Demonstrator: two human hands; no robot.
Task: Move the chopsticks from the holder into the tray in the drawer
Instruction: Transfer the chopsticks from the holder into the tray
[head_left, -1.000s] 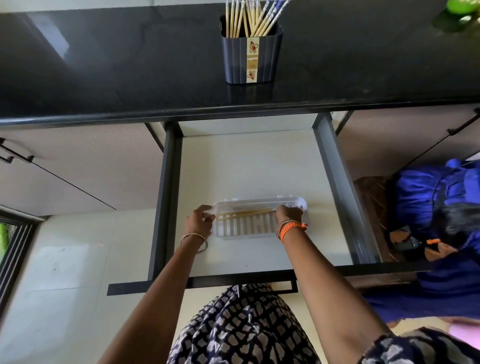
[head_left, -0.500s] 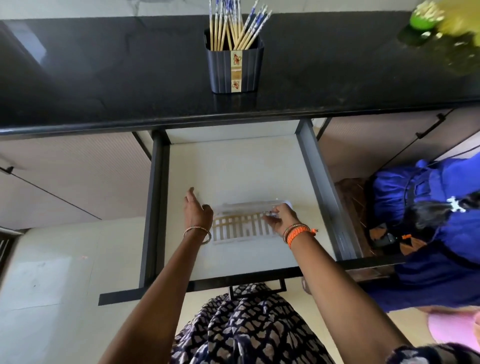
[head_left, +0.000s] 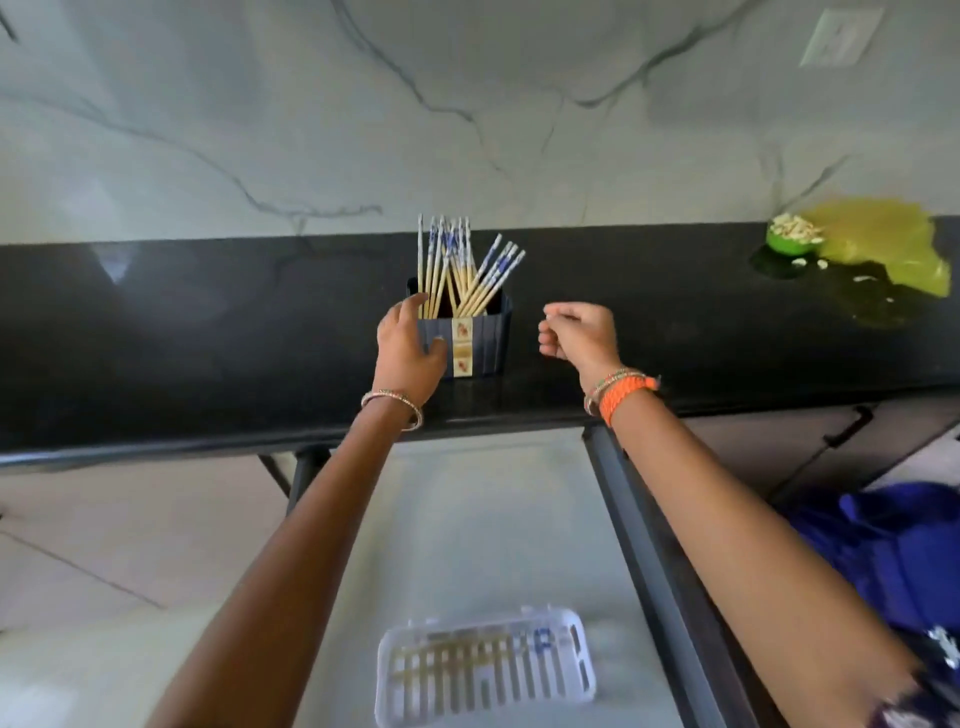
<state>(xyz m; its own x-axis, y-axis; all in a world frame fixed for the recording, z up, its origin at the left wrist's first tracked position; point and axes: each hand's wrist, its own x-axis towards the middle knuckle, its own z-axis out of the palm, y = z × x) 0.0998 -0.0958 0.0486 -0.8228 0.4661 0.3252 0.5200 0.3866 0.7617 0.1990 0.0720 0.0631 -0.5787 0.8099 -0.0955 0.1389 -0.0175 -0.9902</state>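
Note:
A dark ribbed holder stands on the black countertop with several blue-and-cream chopsticks upright in it. My left hand rests against the holder's left side, fingers wrapped on its front and rim. My right hand hovers just right of the holder, fingers loosely curled with nothing in them. Below, a clear slotted tray lies in the open drawer with a few chopsticks lying across it.
A green bowl and a yellow-green bag sit at the counter's right end. A marble wall rises behind the counter. Blue cloth lies on the floor to the drawer's right. The drawer's dark side rail runs under my right forearm.
Both hands have left the tray in the drawer and risen to the counter. My left hand now touches the holder and my right is beside it. The view has tilted upward.

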